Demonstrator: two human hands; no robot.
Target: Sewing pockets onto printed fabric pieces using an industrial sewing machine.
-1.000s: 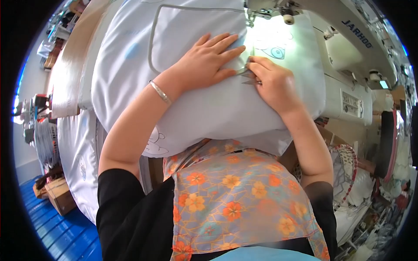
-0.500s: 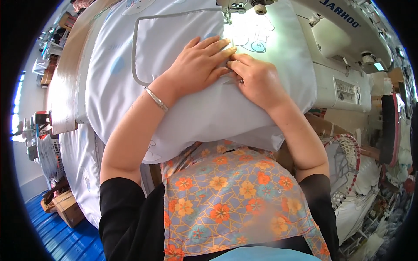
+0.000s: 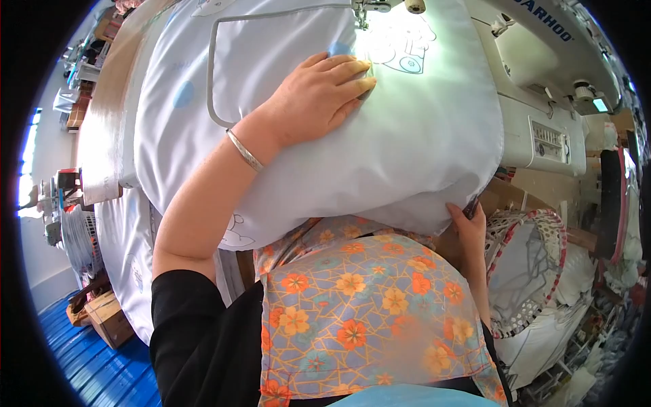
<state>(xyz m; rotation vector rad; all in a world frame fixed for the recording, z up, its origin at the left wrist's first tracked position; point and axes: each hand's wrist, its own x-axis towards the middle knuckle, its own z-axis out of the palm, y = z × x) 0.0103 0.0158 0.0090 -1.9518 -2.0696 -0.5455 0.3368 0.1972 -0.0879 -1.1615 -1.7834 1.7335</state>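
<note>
White printed fabric (image 3: 420,136) covers the sewing machine bed, with a grey piping outline (image 3: 211,74) stitched on it. My left hand (image 3: 319,95) lies flat on the cloth, fingers extended, their tips just short of the presser foot (image 3: 361,19) and its bright light. At the fabric's near right edge is my right hand (image 3: 469,227), its thumb and fingers bent around the border. A small dark thing (image 3: 472,205) shows between them; I cannot make out what it is.
The white sewing machine arm (image 3: 536,41) stands at the upper right. Below it, a round basket with a red-wrapped rim (image 3: 561,244) sits beside my right forearm. A cardboard box (image 3: 108,322) rests on the blue floor (image 3: 61,346) at the left.
My right hand has left the spot beside the left fingertips and moved down and right to the fabric's near edge. The left hand stays on the cloth, shifted slightly right.
</note>
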